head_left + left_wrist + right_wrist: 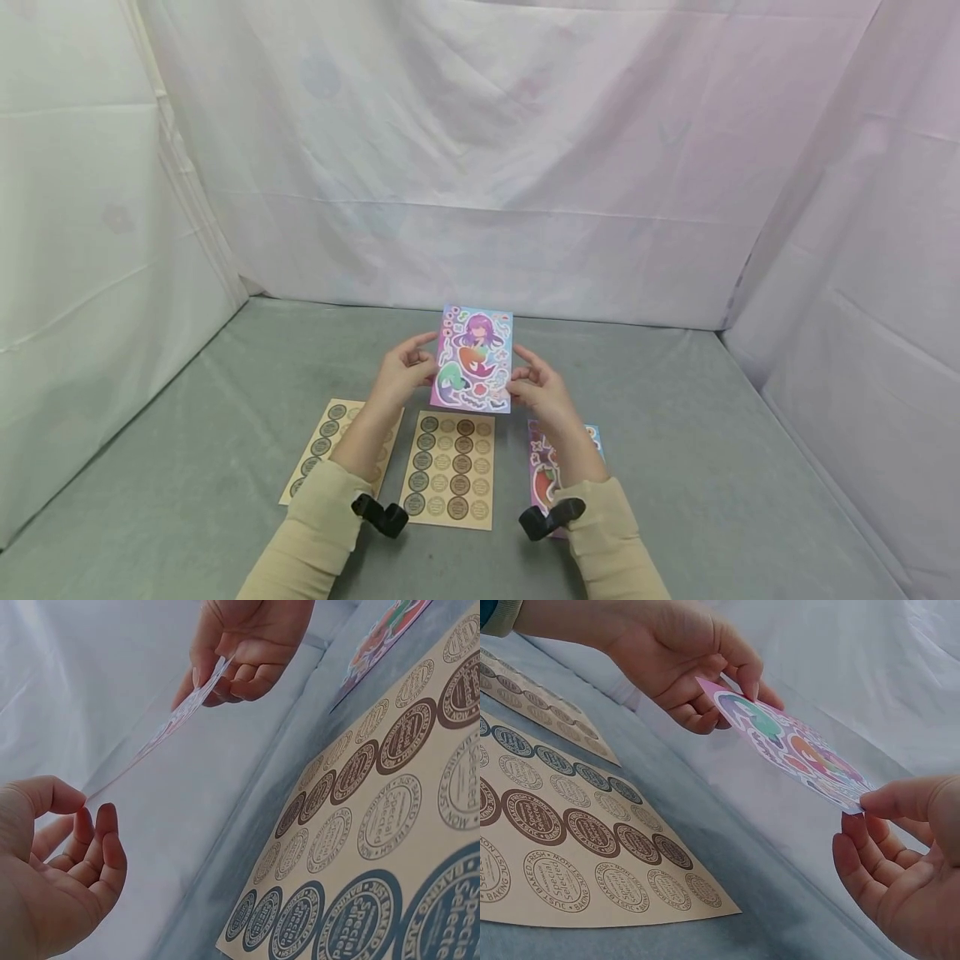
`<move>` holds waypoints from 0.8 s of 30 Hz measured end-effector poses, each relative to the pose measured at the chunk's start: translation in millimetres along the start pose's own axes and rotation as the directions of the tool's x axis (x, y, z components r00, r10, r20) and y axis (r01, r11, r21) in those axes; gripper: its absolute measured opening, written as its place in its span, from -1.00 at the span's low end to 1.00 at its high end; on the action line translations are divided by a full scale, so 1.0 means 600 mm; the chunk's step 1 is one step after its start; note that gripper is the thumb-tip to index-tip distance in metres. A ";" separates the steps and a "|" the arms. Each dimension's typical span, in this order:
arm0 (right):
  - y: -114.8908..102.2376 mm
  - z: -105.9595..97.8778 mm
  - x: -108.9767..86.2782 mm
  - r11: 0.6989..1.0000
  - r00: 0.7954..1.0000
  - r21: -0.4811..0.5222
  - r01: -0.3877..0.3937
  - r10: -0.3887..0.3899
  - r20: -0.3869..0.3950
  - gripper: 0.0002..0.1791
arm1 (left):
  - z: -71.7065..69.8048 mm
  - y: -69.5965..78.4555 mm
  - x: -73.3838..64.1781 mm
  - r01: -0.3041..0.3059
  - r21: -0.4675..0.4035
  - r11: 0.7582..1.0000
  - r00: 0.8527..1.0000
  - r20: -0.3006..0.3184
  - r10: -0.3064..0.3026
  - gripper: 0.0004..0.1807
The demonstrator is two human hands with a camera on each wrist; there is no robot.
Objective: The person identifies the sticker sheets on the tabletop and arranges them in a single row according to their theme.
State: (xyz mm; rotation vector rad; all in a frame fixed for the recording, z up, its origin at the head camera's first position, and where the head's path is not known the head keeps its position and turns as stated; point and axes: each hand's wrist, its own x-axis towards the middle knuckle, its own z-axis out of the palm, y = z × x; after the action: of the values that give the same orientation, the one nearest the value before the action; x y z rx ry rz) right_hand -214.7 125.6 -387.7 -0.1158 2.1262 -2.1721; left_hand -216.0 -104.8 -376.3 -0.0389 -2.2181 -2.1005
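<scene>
A colourful mermaid sticker sheet (474, 358) is held up over the grey table between both hands. My left hand (402, 372) pinches its left edge between thumb and fingers. On the opposite edge, my right hand (543, 390) pinches it the same way, near a lower corner. From the left wrist the mermaid sheet (176, 720) shows almost edge-on. The right wrist view shows its printed face, with green and orange tails on the sticker sheet (795, 750). Beneath my right forearm lies a second mermaid sheet (542, 483), partly hidden by the arm.
Two tan sheets of round seal stickers lie on the table: a middle one (448, 471) and a left one (318, 458) partly covered by my left forearm. White cloth (480, 150) hangs behind the table (675, 467) and along both sides.
</scene>
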 end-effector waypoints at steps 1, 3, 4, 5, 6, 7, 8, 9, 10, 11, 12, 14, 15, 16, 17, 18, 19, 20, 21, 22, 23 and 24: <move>-0.001 0.000 -0.001 1.000 1.000 0.002 -0.002 0.002 -0.002 -0.25 | 0.001 0.001 0.000 0.003 0.003 1.000 1.000 -0.002 -0.003 -0.39; -0.003 -0.001 -0.002 1.000 1.000 0.004 0.009 -0.009 0.003 -0.26 | 0.001 0.002 -0.001 0.008 0.005 1.000 1.000 0.000 -0.008 -0.39; -0.005 -0.001 -0.002 1.000 1.000 0.003 0.015 -0.015 0.006 -0.26 | 0.001 0.003 -0.001 0.010 0.005 1.000 1.000 0.003 -0.011 -0.39; -0.007 -0.001 -0.003 1.000 1.000 0.004 0.018 -0.018 0.007 -0.26 | 0.001 0.004 -0.001 0.011 0.001 1.000 1.000 0.008 -0.011 -0.39; -0.009 -0.001 -0.004 1.000 1.000 0.002 0.025 -0.025 0.011 -0.25 | 0.000 0.006 -0.001 0.010 -0.005 1.000 1.000 0.014 -0.010 -0.39; -0.012 -0.001 -0.004 1.000 0.999 0.001 0.029 -0.029 0.015 -0.25 | 0.000 0.009 -0.003 0.008 -0.005 1.000 1.000 0.019 -0.008 -0.39; -0.015 -0.002 -0.006 0.999 0.999 0.000 0.034 -0.034 0.020 -0.24 | -0.001 0.013 -0.004 0.004 -0.010 1.000 1.000 0.026 -0.004 -0.39; -0.018 -0.002 -0.007 0.999 0.999 0.001 0.036 -0.036 0.026 -0.24 | 0.000 0.020 -0.008 -0.001 -0.012 1.000 0.999 0.032 0.002 -0.39; -0.021 -0.003 -0.008 0.999 0.999 0.000 0.040 -0.040 0.034 -0.24 | 0.001 0.027 -0.012 -0.006 -0.013 1.000 0.999 0.036 0.006 -0.40; -0.023 -0.004 -0.009 0.999 0.998 0.003 0.044 -0.044 0.043 -0.24 | 0.001 0.035 -0.016 -0.011 -0.017 1.000 0.999 0.040 0.012 -0.40; -0.026 -0.005 -0.010 0.999 0.998 0.003 0.047 -0.047 0.049 -0.24 | 0.002 0.042 -0.020 -0.015 -0.016 1.000 0.999 0.043 0.016 -0.40; -0.031 -0.007 -0.011 0.999 0.997 -0.002 0.052 -0.051 0.058 -0.24 | 0.003 0.056 -0.029 -0.026 -0.019 0.999 0.999 0.047 0.027 -0.41; -0.033 -0.007 -0.012 0.998 0.997 -0.006 0.056 -0.055 0.061 -0.24 | 0.004 0.062 -0.033 -0.029 -0.022 0.999 0.998 0.049 0.030 -0.41; -0.035 -0.008 -0.013 0.998 0.997 -0.017 0.056 -0.055 0.062 -0.24 | 0.004 0.065 -0.035 -0.029 -0.027 0.999 0.998 0.051 0.031 -0.42; -0.037 -0.009 -0.014 0.998 0.997 -0.021 0.053 -0.052 0.061 -0.24 | 0.004 0.067 -0.036 -0.031 -0.028 0.999 0.998 0.055 0.033 -0.42; -0.039 -0.010 -0.014 0.998 0.997 -0.025 0.050 -0.049 0.058 -0.24 | 0.005 0.068 -0.037 -0.032 -0.033 0.999 0.998 0.059 0.034 -0.42; -0.040 -0.011 -0.015 0.998 0.997 -0.031 0.047 -0.046 0.057 -0.24 | 0.005 0.068 -0.037 -0.032 -0.037 0.999 0.997 0.064 0.035 -0.42; -0.041 -0.012 -0.015 0.998 0.997 -0.035 0.045 -0.043 0.058 -0.23 | 0.005 0.068 -0.037 -0.031 -0.042 0.999 0.997 0.068 0.034 -0.41; -0.041 -0.013 -0.016 0.998 0.998 -0.040 0.042 -0.040 0.058 -0.23 | 0.006 0.068 -0.037 -0.031 -0.046 0.998 0.997 0.072 0.034 -0.41; -0.042 -0.014 -0.017 0.998 0.998 -0.045 0.038 -0.035 0.059 -0.23 | 0.005 0.064 -0.034 -0.031 -0.049 0.998 0.997 0.074 0.035 -0.41; -0.042 -0.015 -0.017 0.999 0.998 -0.042 0.034 -0.032 0.057 -0.23 | 0.005 0.059 -0.031 -0.032 -0.053 0.998 0.997 0.075 0.036 -0.41; -0.043 -0.016 -0.016 0.998 0.998 -0.049 0.033 -0.030 0.057 -0.23 | 0.006 0.054 -0.028 -0.033 -0.060 0.998 0.996 0.076 0.038 -0.41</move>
State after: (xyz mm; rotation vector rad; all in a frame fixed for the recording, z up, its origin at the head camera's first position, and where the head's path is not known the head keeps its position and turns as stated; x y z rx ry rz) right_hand -206.5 136.6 -362.2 -0.2135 2.1628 -2.1071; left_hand -196.9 -98.9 -345.6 -0.1642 -2.1796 -2.1805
